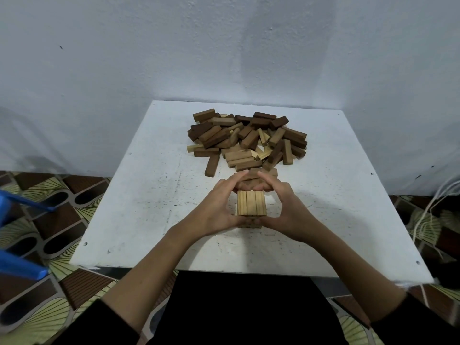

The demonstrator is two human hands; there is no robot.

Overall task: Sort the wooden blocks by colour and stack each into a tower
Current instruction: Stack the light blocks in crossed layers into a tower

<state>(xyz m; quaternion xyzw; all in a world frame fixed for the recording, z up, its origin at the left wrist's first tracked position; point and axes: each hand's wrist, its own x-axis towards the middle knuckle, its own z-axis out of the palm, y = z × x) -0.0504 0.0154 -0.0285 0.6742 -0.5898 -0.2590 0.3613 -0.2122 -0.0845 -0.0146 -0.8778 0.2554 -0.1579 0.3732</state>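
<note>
A small tower of pale blocks (251, 203) stood on the white table (139, 210), nearer the front edge than the back and about midway between the side edges. Its top layer showed three light blocks lying side by side. The left hand (219, 205) cupped the tower's left side and the right hand (283, 207) its right side, fingers curved round the far side and thumbs at the near side, so both hands were grasping the tower. Just behind the fingertips, toward the back edge, lay a loose pile of mixed blocks (246, 139), dark brown, mid brown and pale, heaped at all angles. One dark block (212, 165) lay at the pile's front left fringe. Blue plastic (22, 202) showed on the patterned floor beyond the table's left edge
</note>
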